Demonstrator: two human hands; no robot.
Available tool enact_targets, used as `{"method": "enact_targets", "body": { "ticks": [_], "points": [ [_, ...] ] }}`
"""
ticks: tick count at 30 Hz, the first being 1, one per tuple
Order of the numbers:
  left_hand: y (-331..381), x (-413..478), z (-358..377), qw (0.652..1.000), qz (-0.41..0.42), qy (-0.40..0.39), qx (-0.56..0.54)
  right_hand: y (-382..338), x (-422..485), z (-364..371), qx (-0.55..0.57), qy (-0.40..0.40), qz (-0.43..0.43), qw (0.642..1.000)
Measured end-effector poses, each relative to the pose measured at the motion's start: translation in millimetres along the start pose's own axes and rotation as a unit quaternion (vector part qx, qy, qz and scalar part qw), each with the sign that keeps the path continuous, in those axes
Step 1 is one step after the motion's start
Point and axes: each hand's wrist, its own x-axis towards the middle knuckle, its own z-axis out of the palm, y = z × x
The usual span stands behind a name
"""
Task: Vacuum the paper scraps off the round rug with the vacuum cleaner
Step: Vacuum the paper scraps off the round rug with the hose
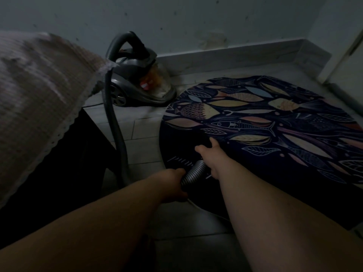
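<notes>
The vacuum cleaner sits on the floor at the rug's 10 o'clock. It looks heavy and is best left to trail behind. Its ribbed hose seems light and bendy, so it wants a hold near the stiffer end. The left hand curls its fingers round the hose. The right hand, at the round rug's 7 o'clock edge, wraps the dark hose end. No paper scraps can be made out.

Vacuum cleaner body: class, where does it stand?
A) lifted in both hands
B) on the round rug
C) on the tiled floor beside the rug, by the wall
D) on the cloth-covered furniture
C: the vacuum cleaner body sits on the tiled floor, just off the edge of the round rug, close to the wall.
</notes>
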Motion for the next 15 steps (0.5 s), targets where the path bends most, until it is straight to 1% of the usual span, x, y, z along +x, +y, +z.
{"method": "enact_targets", "body": {
  "ticks": [6, 15],
  "points": [
    [21.5, 1.1, 3.9, 0.999, 0.018, -0.021, 0.016, 5.8, -10.3, -20.5, 0.02, 0.023, 0.017, 0.999],
    [68.8, 9.8, 11.6, 0.996, 0.071, -0.041, 0.036, 19.0, -27.3, -74.7, 0.051, 0.093, 0.027, 0.994]
  ]
}}
